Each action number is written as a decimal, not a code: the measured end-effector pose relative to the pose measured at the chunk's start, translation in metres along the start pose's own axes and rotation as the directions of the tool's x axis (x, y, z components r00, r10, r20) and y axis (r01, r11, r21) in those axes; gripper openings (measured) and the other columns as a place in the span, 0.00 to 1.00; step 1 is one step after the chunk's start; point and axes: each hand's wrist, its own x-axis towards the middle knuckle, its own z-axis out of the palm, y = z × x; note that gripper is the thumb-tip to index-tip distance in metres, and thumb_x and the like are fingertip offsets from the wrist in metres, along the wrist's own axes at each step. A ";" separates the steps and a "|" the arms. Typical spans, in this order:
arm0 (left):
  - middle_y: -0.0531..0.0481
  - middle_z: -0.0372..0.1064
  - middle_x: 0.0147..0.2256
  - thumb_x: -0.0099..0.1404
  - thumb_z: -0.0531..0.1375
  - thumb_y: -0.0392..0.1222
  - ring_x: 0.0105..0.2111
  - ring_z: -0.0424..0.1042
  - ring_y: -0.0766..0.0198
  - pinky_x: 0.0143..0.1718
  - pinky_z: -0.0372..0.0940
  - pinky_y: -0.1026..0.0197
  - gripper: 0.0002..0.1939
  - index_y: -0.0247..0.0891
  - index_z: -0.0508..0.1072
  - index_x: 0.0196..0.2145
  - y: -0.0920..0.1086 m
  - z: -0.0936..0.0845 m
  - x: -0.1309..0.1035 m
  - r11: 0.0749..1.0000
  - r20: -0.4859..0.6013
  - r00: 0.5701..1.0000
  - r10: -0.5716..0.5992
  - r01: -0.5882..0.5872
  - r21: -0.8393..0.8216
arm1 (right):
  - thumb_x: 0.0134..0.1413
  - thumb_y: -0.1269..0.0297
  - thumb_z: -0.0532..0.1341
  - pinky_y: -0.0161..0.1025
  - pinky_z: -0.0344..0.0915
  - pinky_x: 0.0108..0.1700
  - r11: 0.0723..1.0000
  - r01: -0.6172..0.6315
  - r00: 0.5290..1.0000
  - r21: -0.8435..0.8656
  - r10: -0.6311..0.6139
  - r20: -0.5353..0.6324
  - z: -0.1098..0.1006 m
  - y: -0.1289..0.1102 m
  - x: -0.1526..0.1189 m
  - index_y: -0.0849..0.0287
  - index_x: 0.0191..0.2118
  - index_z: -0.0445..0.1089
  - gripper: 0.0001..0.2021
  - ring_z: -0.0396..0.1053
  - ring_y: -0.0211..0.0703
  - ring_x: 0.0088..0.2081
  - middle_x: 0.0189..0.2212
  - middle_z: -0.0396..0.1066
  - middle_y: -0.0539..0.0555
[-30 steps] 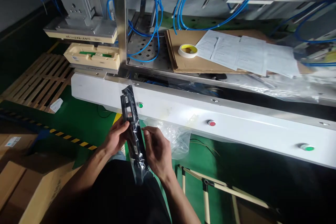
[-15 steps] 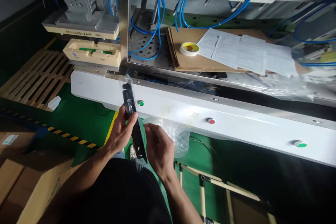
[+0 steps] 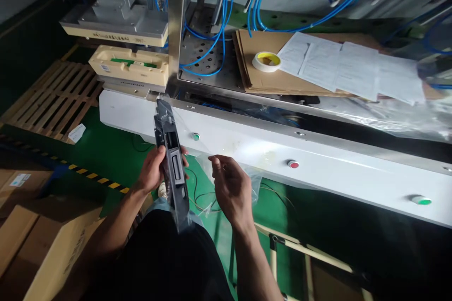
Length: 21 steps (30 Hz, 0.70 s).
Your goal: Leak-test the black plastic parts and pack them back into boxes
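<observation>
A long black plastic part with rectangular openings is held upright in front of my body, partly wrapped in clear film. My left hand is closed around its middle, thumb on the near side and fingertips showing past the far edge. To the right, my right hand pinches the edge of a clear plastic bag, which stretches from the part towards my fingers. Beneath and behind that hand the rest of the film hangs in front of the white panel.
A white machine panel with green and red buttons runs across ahead. At the left stands a press with a cream fixture. Tape and papers lie on cardboard. Cardboard boxes are lower left, a tube-frame rack lower right.
The black part has been turned, so its side with openings now faces me. My right hand has moved away to the right, drawing the clear film out.
</observation>
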 end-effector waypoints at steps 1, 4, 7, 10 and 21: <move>0.43 0.80 0.42 0.62 0.67 0.69 0.34 0.79 0.56 0.28 0.71 0.61 0.33 0.39 0.77 0.52 0.002 -0.001 0.001 0.999 -0.015 1.000 -0.007 0.007 -0.035 | 0.65 0.38 0.62 0.36 0.57 0.27 1.000 0.021 1.000 -0.023 -0.021 -0.002 -0.001 -0.001 0.001 0.58 0.40 0.76 0.25 0.59 0.37 0.25 0.24 0.66 0.49; 0.42 0.81 0.42 0.58 0.68 0.70 0.35 0.80 0.53 0.32 0.74 0.56 0.36 0.39 0.77 0.53 0.005 -0.002 0.003 0.992 -0.001 0.997 -0.081 0.080 -0.100 | 0.67 0.40 0.60 0.37 0.61 0.29 0.994 0.074 0.997 -0.081 -0.073 0.013 -0.004 -0.005 0.003 0.57 0.40 0.76 0.23 0.64 0.39 0.27 0.27 0.72 0.52; 0.41 0.81 0.39 0.53 0.71 0.72 0.36 0.81 0.49 0.34 0.75 0.53 0.37 0.37 0.78 0.45 0.001 -0.003 0.006 0.991 0.016 0.993 -0.121 0.122 -0.054 | 0.68 0.41 0.59 0.37 0.60 0.28 0.979 0.141 0.990 -0.147 -0.135 0.049 -0.009 -0.006 0.002 0.57 0.41 0.77 0.23 0.62 0.38 0.24 0.26 0.72 0.52; 0.46 0.79 0.33 0.53 0.75 0.62 0.30 0.79 0.54 0.32 0.73 0.57 0.28 0.37 0.76 0.39 -0.005 -0.003 0.011 0.988 -0.132 0.986 -0.099 0.113 0.106 | 0.71 0.42 0.55 0.38 0.61 0.28 0.973 0.144 0.989 -0.178 -0.133 0.071 -0.017 -0.001 0.000 0.58 0.45 0.77 0.24 0.64 0.38 0.23 0.25 0.71 0.51; 0.51 0.77 0.33 0.58 0.72 0.38 0.34 0.76 0.58 0.36 0.67 0.60 0.20 0.43 0.76 0.48 -0.013 0.011 -0.005 0.862 -0.103 0.993 0.064 -0.003 0.506 | 0.68 0.56 0.60 0.47 0.72 0.44 0.778 0.426 0.857 -0.461 -0.511 -0.071 0.033 -0.012 0.037 0.57 0.48 0.79 0.14 0.75 0.49 0.39 0.38 0.79 0.60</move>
